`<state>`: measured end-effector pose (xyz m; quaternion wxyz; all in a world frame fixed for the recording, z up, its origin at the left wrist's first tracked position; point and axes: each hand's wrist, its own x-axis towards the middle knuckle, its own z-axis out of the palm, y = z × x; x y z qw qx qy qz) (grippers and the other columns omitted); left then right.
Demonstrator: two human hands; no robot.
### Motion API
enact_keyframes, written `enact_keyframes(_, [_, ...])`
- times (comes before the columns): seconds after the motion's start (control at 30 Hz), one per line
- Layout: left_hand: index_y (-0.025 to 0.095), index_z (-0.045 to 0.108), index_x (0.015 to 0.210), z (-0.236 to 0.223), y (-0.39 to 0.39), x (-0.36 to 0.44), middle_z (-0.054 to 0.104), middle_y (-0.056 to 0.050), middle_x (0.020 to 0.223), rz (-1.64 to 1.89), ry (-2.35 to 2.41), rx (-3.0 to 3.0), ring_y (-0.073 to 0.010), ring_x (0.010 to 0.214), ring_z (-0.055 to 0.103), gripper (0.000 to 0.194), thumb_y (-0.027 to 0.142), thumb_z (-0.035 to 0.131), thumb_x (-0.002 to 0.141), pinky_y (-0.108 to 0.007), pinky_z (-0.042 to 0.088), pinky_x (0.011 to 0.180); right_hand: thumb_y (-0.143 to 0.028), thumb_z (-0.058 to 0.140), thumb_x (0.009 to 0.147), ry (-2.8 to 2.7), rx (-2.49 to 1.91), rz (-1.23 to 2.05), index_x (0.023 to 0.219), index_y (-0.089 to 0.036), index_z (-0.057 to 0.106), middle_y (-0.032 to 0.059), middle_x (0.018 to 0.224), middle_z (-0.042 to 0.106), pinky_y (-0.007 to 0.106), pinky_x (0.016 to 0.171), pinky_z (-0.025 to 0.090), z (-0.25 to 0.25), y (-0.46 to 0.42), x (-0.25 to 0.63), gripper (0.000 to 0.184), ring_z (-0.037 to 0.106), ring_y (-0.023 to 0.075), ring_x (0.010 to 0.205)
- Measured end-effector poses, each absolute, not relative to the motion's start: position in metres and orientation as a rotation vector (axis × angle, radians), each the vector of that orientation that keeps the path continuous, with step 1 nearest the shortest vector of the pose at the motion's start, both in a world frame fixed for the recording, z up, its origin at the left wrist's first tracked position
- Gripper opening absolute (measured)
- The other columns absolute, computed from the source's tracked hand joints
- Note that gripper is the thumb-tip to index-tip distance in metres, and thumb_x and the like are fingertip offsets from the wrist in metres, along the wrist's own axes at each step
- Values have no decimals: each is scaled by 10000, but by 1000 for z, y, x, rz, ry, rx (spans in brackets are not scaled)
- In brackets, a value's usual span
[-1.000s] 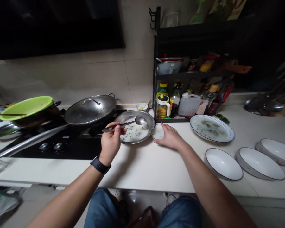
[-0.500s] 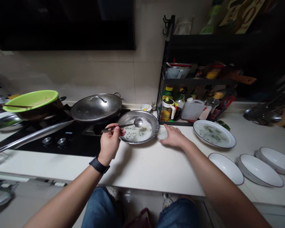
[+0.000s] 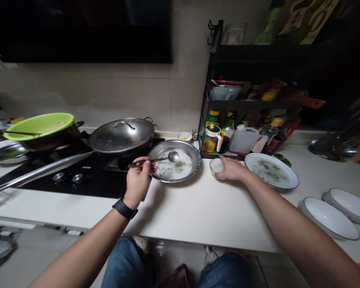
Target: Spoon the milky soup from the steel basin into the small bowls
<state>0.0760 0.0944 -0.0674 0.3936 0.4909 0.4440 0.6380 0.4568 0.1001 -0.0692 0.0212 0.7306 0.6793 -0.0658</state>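
Observation:
My left hand (image 3: 139,178) grips the handle of a steel ladle (image 3: 173,156), whose bowl hangs over a wide steel basin (image 3: 195,162) holding white porridge with green flecks. My right hand (image 3: 231,169) rests against a small white bowl (image 3: 216,165) on the counter, between the basin and a white plate with a ribbed rim (image 3: 294,182). That plate holds a thin layer of similar porridge. The inside of the small bowl is mostly pale and its contents are hard to tell.
A lidded wok (image 3: 121,136) and a pan under a green bowl (image 3: 39,126) sit on the black hob (image 3: 87,180) at left. A black shelf (image 3: 228,104) holds bottles and jars. White plates (image 3: 328,218) lie on the cream counter (image 3: 198,216) at right.
My right hand has slid the small white bowl rightward, closer to the ribbed plate. My right forearm now covers one white plate. The ladle stays over the basin.

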Motion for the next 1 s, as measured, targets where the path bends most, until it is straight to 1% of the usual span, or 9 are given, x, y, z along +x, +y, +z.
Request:
enact_keyframes(0.27, [182, 613, 1054, -68, 96, 75, 723, -61, 813, 1612, 1132, 1247, -247, 737, 754, 382, 516, 697, 887, -433, 647, 735, -600, 712, 697, 2054, 2250, -202, 1519, -133, 455, 226, 1455, 619, 573, 1160, 349, -59, 107, 477, 979, 558, 420, 1362])
enact_keyframes(0.43, [180, 616, 1057, -69, 97, 73, 722, -60, 811, 1604, 1137, 1247, -247, 732, 753, 393, 519, 705, 879, -433, 647, 729, -556, 746, 671, 2057, 2242, -196, 1490, -187, 496, 196, 1456, 626, 606, 1198, 292, -56, 112, 486, 932, 549, 421, 1380])
enact_keyframes(0.6, [185, 615, 1065, -72, 99, 72, 725, -61, 826, 1599, 1139, 1237, -253, 750, 757, 390, 522, 699, 888, -436, 644, 744, -541, 756, 659, 2030, 2237, -203, 1410, -189, 563, 191, 1421, 653, 587, 1151, 372, -51, 116, 496, 851, 578, 426, 1342])
enact_keyframes(0.73, [188, 614, 1072, -74, 101, 70, 732, -63, 836, 1590, 1122, 1225, -249, 756, 760, 390, 523, 700, 893, -418, 637, 740, -536, 750, 671, 1994, 2225, -191, 1385, -188, 585, 193, 1393, 673, 587, 1157, 371, -52, 117, 505, 811, 581, 434, 1335])
enact_keyframes(0.87, [188, 614, 1079, -72, 99, 68, 735, -66, 845, 1590, 1132, 1227, -244, 750, 762, 386, 521, 691, 899, -398, 632, 720, -552, 755, 672, 1967, 2225, -159, 1420, -192, 573, 189, 1409, 662, 582, 1157, 376, -54, 119, 508, 851, 551, 435, 1373])
enact_keyframes(0.93, [187, 614, 1067, -69, 97, 67, 731, -62, 830, 1592, 1138, 1222, -242, 736, 760, 383, 519, 692, 892, -400, 634, 716, -600, 766, 666, 1957, 2233, -148, 1471, -192, 537, 198, 1450, 632, 594, 1156, 377, -51, 117, 509, 932, 523, 437, 1404])
enact_keyframes(1.0, [185, 611, 1052, -66, 95, 67, 728, -59, 812, 1599, 1135, 1215, -241, 719, 755, 385, 518, 700, 880, -409, 639, 715, -653, 774, 662, 1991, 2263, -111, 1516, -156, 496, 229, 1510, 575, 588, 1158, 384, -46, 110, 512, 1026, 495, 444, 1429])
